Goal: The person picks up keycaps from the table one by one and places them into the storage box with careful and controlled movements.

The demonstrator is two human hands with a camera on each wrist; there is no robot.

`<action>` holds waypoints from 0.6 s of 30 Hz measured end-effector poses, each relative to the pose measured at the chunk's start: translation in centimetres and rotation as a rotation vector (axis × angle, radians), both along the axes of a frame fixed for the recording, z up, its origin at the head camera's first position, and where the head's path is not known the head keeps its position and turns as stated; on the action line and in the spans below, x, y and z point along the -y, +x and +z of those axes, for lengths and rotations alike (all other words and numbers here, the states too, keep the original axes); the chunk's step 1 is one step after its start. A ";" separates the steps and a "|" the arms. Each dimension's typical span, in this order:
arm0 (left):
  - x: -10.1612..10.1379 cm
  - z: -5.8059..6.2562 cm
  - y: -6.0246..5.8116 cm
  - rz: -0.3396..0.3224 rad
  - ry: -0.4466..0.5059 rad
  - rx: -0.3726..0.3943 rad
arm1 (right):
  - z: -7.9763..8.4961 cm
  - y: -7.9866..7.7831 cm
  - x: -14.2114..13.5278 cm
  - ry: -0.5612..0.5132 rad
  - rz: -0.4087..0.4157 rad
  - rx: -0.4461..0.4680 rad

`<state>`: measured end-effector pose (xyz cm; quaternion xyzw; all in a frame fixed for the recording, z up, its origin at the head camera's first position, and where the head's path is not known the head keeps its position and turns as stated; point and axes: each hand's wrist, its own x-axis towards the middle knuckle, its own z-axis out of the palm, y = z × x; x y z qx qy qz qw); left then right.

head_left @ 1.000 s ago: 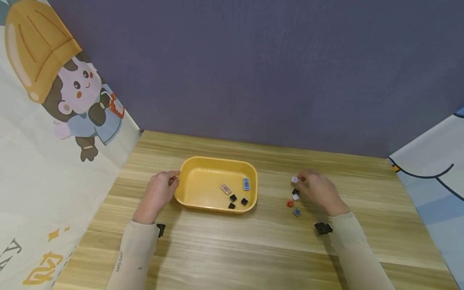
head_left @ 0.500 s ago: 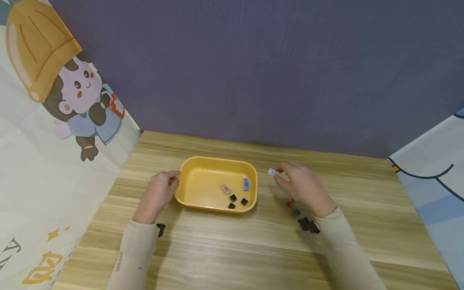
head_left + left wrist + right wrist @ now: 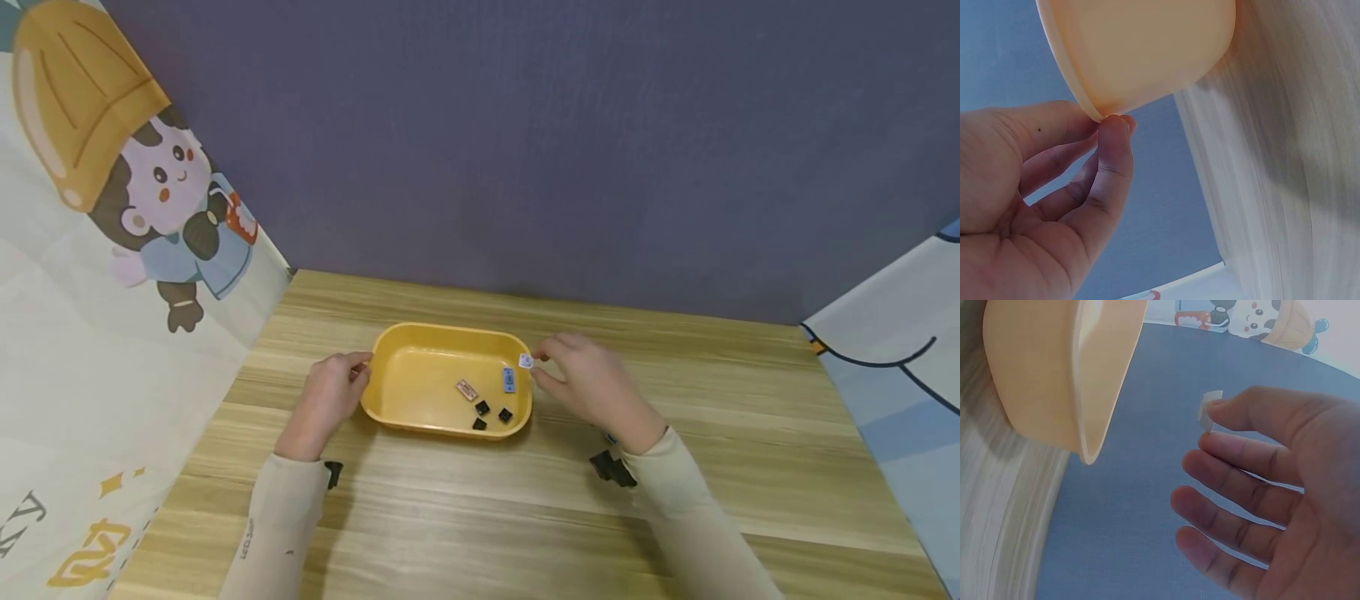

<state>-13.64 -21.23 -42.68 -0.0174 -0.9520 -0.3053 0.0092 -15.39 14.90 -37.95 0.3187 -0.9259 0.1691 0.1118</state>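
Observation:
A yellow tray point(image 3: 412, 387) stands on the wooden table, its left end rim pinched between thumb and forefinger of my left hand point(image 3: 324, 404). In the left wrist view, the fingertips meet right at the tray's rim point(image 3: 1063, 62). My right hand point(image 3: 588, 379) pinches a small white square tile point(image 3: 526, 361) with thumb and index fingertip, over the tray's right end. The right wrist view shows that tile point(image 3: 1210, 409) near the tray's rim, the other fingers spread below. Inside the tray lie a blue tile point(image 3: 509, 380), a pinkish tile point(image 3: 467, 390) and several black pieces point(image 3: 482, 407).
Part of a small dark blue piece point(image 3: 611, 438) shows beneath my right wrist; the hand and forearm hide the other loose pieces there. Black wrist devices point(image 3: 612, 468) hang under both cuffs. A dark purple wall panel point(image 3: 525, 150) rises behind the wooden table point(image 3: 465, 517).
My right hand has lifted the white tile from the loose pieces on the right and carried it left to the tray's right rim. My left hand has stayed on the tray.

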 end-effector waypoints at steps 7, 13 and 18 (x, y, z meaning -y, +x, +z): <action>0.0 0.1 0.0 0.004 0.006 0.008 | -0.1 0.1 0.2 -0.006 0.007 0.003; -0.1 0.1 0.1 -0.001 0.005 -0.008 | 0.1 0.1 -0.5 -0.020 -0.001 0.007; 0.0 0.1 0.1 -0.007 0.008 -0.013 | 0.0 0.5 -2.1 -0.003 -0.035 -0.005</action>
